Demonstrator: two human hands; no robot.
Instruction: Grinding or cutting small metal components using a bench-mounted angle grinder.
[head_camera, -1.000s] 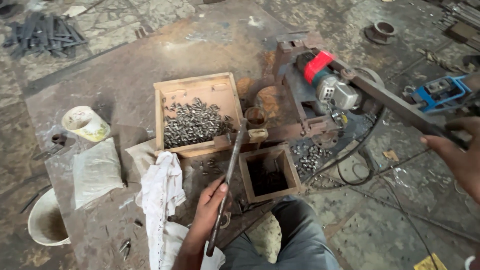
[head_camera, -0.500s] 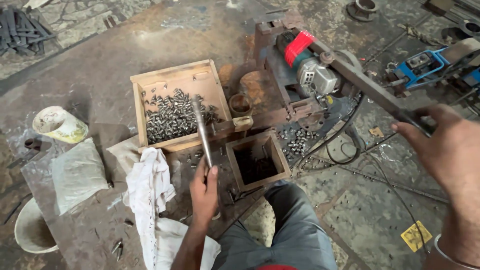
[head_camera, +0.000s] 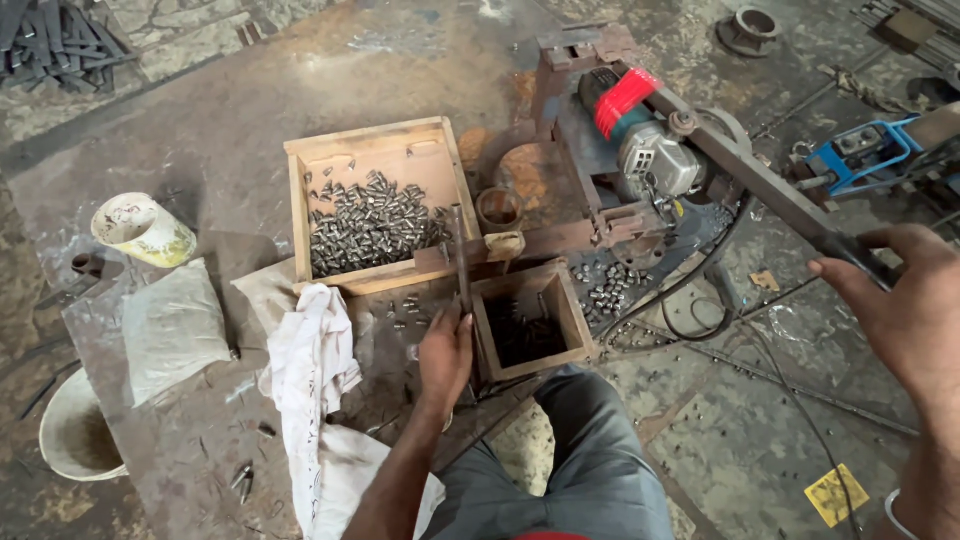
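Two wooden boxes flank the rusty saw (head_camera: 640, 150): left hand (head_camera: 445, 350) grips one thin steel rod (head_camera: 460, 262) beside it; right hand (head_camera: 900, 300) clasps its flat lever (head_camera: 760, 185).

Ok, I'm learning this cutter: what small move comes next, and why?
Probably pull the lever down with the right hand: the left hand has the rod pushed up to the saw, and the right hand grips the lever.
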